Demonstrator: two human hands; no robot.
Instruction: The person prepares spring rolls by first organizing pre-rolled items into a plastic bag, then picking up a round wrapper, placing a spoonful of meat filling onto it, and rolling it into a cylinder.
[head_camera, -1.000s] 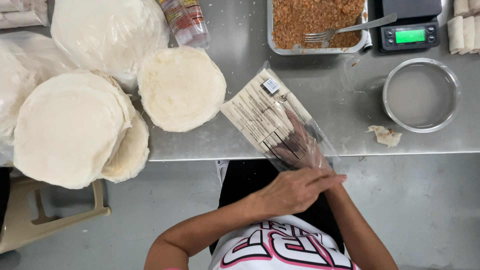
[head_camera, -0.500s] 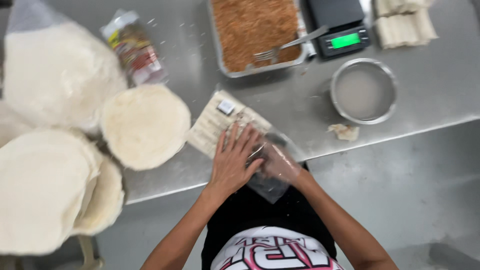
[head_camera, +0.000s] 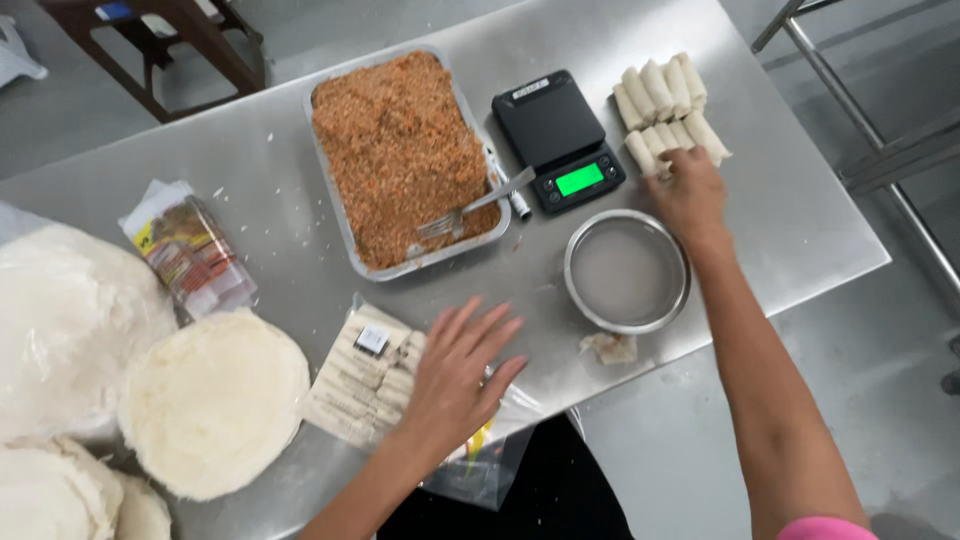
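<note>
My left hand (head_camera: 455, 375) lies flat, fingers spread, on a clear plastic bag of rolled white wraps (head_camera: 365, 385) near the table's front edge. My right hand (head_camera: 688, 195) reaches to the far right and touches a pile of finished white rolls (head_camera: 665, 105); whether it grips one I cannot tell. Between the hands stands a round metal bowl of cloudy liquid (head_camera: 627, 270).
A foil tray of orange-brown filling (head_camera: 400, 150) with a fork (head_camera: 470, 210) sits at the back, a black scale with a green display (head_camera: 560, 140) beside it. Round white wrapper stacks (head_camera: 210, 400) and a printed packet (head_camera: 190, 250) lie left. A dough scrap (head_camera: 610, 347) lies by the steel table's edge.
My right hand left the bag and reached up to the pile of rolls at the far right. My left hand stays pressed on the bag. The view shifted right.
</note>
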